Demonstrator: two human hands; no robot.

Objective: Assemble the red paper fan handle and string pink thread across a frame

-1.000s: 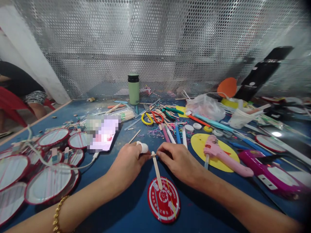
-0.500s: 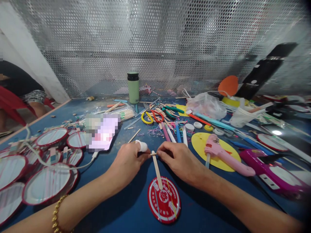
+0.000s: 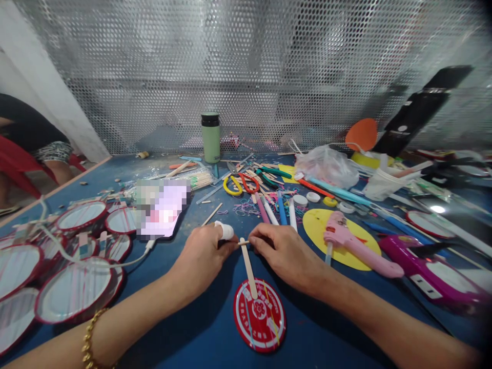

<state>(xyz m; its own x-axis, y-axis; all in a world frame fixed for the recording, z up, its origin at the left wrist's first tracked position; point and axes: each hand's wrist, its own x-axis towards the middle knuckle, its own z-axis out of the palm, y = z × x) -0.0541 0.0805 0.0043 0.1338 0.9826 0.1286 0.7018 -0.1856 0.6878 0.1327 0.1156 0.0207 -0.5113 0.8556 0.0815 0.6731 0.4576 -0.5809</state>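
From the red disc (image 3: 260, 324), the stick (image 3: 248, 269) is aimed between left hand (image 3: 205, 253) and right hand (image 3: 282, 251) — a crosspiece (image 3: 243, 243) apparently pinched in their fingers.

Crosspiece (image 3: 244, 243) ends hidden (fingers (image 3: 257, 243) cover them), phone screen (image 3: 165, 211) pixelated, person (image 3: 28, 123) cropped

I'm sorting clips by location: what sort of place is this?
Probably a craft workshop, judging by the pink plastic glue gun, the scissors with yellow and red handles, and the pale, flat wooden stick in the lower centre.
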